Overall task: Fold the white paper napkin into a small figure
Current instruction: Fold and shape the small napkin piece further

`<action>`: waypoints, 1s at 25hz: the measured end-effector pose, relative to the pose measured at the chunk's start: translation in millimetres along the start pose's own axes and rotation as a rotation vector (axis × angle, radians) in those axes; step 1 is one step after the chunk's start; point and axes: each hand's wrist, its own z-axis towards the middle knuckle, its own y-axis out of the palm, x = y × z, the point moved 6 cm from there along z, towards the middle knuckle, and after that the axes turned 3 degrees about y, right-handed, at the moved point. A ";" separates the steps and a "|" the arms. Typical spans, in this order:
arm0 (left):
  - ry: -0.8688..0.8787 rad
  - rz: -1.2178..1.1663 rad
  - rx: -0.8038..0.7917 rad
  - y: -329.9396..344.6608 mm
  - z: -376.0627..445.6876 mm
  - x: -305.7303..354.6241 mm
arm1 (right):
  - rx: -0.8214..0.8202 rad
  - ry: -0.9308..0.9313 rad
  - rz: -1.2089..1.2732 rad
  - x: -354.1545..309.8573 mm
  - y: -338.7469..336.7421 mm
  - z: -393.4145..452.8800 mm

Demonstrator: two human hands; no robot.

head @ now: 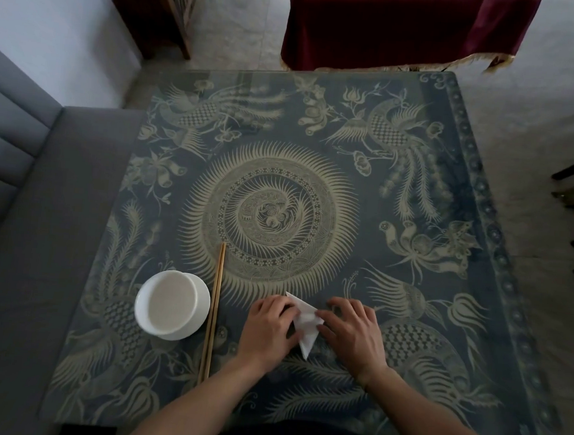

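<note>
The white paper napkin (305, 323) lies on the patterned glass-topped table (417, 200) near its front edge, folded into a narrow pointed shape with one tip far and one tip near. My left hand (267, 329) rests on its left side, fingers pressing the paper. My right hand (350, 328) presses on its right side, fingertips touching the fold. Both hands hide the napkin's outer parts.
A white bowl (172, 304) stands left of my hands. A pair of wooden chopsticks (213, 311) lies lengthwise between the bowl and my left hand. A grey sofa (20, 230) borders the table's left, a dark red cloth (396, 27) hangs beyond it.
</note>
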 end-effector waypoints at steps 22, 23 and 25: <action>-0.047 -0.106 0.036 -8.5 1.3 10.4 | -0.018 0.005 0.067 -5.9 -5.2 -1.9; -0.058 -0.142 0.039 -10.0 1.9 9.7 | -0.020 0.011 0.086 -6.8 -7.0 -2.5; -0.095 -0.249 0.032 -12.4 4.5 7.1 | -0.032 0.014 0.129 -8.0 -10.0 -3.2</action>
